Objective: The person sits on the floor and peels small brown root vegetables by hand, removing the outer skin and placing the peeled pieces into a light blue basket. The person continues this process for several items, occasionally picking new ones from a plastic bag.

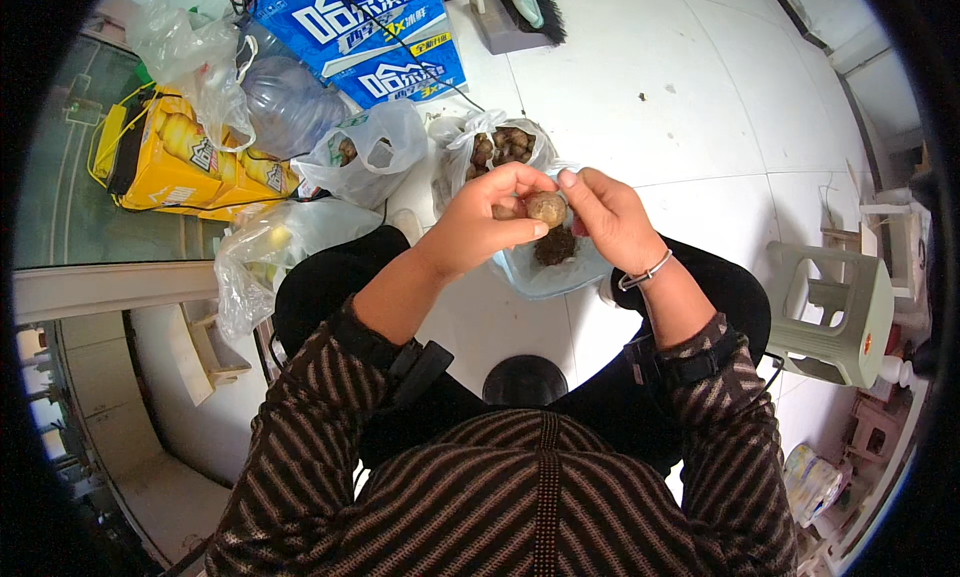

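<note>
My left hand point(491, 211) grips a small round brown tuber, seemingly a taro point(547, 209), between thumb and fingers. Just right of it is my right hand point(611, 215), thumb raised and fingers curled; whether anything is pinched there is hidden. Below both hands a pale plastic basin or tub point(536, 278) sits on the floor between my knees, with dark brown scraps point(556, 247) inside. Behind my hands stands an open white plastic bag point(459, 138) filled with several brown tubers point(513, 143).
Left are another plastic bag point(367, 153), a clear bag point(247, 277), a large water bottle point(289, 100) and a yellow carton point(191, 160). Blue Harbin beer cartons point(367, 33) and a dustpan point(510, 25) stand beyond. A plastic stool point(840, 314) is at right.
</note>
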`<state>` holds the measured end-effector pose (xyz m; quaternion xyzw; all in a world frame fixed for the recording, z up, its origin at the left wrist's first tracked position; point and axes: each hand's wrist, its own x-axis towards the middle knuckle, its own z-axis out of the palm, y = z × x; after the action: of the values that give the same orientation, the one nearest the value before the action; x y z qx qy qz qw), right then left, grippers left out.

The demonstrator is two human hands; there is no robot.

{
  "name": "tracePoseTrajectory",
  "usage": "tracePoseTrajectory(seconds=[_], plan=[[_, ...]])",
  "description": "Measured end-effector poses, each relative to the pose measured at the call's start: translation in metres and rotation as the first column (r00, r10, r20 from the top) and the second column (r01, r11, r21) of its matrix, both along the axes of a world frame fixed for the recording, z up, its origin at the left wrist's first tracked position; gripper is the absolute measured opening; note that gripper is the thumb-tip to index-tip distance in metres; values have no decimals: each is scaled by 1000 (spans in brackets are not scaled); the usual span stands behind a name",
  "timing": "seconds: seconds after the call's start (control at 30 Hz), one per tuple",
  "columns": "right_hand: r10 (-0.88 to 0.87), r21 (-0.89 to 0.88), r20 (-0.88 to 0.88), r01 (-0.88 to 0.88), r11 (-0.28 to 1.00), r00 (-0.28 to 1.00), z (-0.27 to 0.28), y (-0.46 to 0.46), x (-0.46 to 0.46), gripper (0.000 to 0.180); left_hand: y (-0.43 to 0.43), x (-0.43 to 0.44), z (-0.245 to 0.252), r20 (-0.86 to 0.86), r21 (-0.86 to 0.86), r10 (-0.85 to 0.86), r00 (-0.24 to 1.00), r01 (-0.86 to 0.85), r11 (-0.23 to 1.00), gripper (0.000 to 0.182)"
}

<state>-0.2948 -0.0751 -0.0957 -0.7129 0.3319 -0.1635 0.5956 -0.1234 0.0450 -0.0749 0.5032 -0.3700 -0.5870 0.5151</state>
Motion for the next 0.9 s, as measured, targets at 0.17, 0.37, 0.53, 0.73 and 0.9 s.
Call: tracePoseTrajectory(seconds=[0.17,0.37,0.53,0.73,0.9], plan=[[1,232,76,-19,973,997,1,7,5,41,-1,-3,-2,-41,47,91,995,-89,995,39],[17,251,78,-36,967,997,2,1,6,31,-1,2,-3,-21,23,71,997,-70,997,39],[-21,374,133,-30,927,991,11,1,1,23,-1,-2,-5,117,-11,44,992,-43,999,40],[24,418,203,-109,902,979,13,4,2,26,-2,-7,-16,145,-114,170,975,-154,981,42],[-25,484,227,-90,871,974,17,5,-2,25,-2,-6,-18,219,-105,194,956,-175,979,39]])
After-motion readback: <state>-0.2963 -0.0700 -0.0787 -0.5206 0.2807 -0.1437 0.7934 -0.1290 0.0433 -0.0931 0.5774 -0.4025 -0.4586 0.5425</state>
